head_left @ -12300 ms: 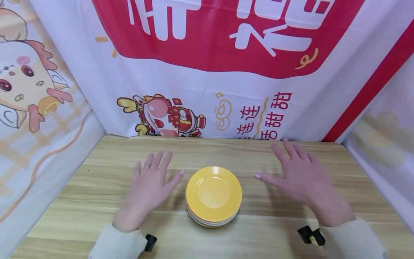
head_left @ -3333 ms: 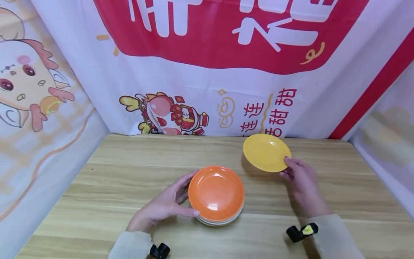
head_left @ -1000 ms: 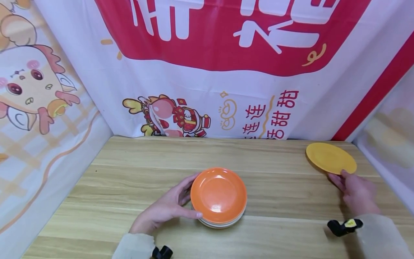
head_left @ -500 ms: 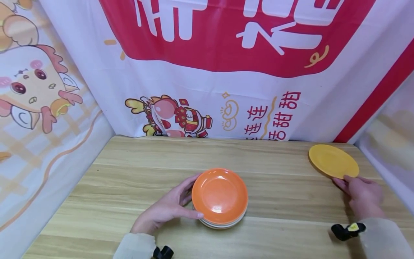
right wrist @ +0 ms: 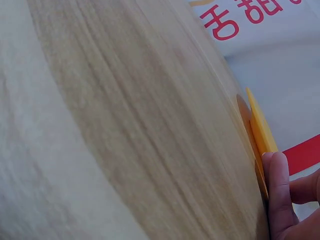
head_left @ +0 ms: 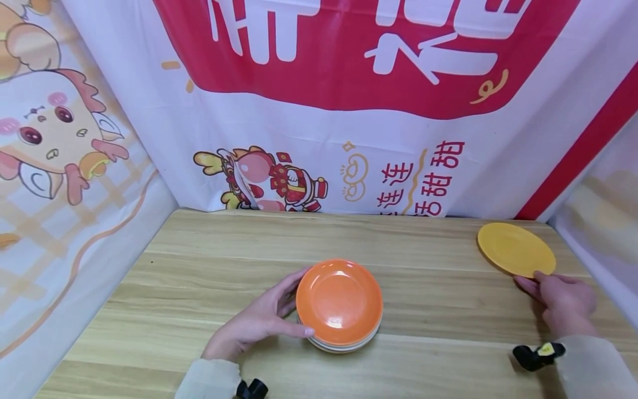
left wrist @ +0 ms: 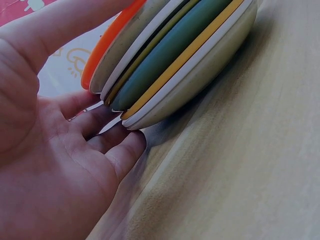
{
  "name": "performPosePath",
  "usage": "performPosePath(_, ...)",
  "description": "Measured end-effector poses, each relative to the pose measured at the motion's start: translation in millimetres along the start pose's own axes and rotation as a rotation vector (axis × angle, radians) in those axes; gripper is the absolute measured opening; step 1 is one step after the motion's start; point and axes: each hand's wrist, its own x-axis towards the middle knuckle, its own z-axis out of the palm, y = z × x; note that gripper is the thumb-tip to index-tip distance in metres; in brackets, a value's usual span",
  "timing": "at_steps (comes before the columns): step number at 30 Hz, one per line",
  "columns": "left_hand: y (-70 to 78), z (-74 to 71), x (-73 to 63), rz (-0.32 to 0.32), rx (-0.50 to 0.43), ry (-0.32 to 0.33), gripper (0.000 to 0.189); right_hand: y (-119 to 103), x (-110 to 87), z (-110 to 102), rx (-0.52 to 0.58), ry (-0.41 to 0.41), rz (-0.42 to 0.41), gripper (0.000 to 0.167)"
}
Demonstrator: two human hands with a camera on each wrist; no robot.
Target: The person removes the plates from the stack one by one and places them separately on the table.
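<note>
An orange plate (head_left: 339, 302) tops a stack of plates in the middle of the table. Below it, the left wrist view shows several pale, green and yellow rims, including a green plate (left wrist: 172, 57). My left hand (head_left: 259, 321) holds the stack's left side, fingers curved at its far edge and thumb at the near one. At the far right, a yellow plate (head_left: 515, 249) is pinched by its near edge in my right hand (head_left: 565, 296), thumb on top and fingers underneath. In the right wrist view this yellow plate (right wrist: 262, 127) is close over the wood, its shadow beside it.
The wooden table (head_left: 239, 244) is bounded at the back by a printed red and white cloth (head_left: 329, 127). A patterned cloth (head_left: 99, 221) hangs along the left, and a pale cloth (head_left: 598, 221) stands close beyond the yellow plate on the right.
Earlier the yellow plate lay on top of the stack; my right hand has carried it right to the far corner, exposing the orange plate. In the last half second it shifted only slightly.
</note>
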Motion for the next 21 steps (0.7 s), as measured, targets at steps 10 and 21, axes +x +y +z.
performPosePath(10,1.3,0.9,-0.1,-0.017,0.0,0.008,0.104,2.9,1.6,0.0,-0.042,-0.011,-0.051,0.054)
performPosePath(21,1.0,1.7,-0.9,-0.001,0.003,-0.001,0.105,8.3,-5.4,-2.1,0.239,-0.054,-0.012,0.007)
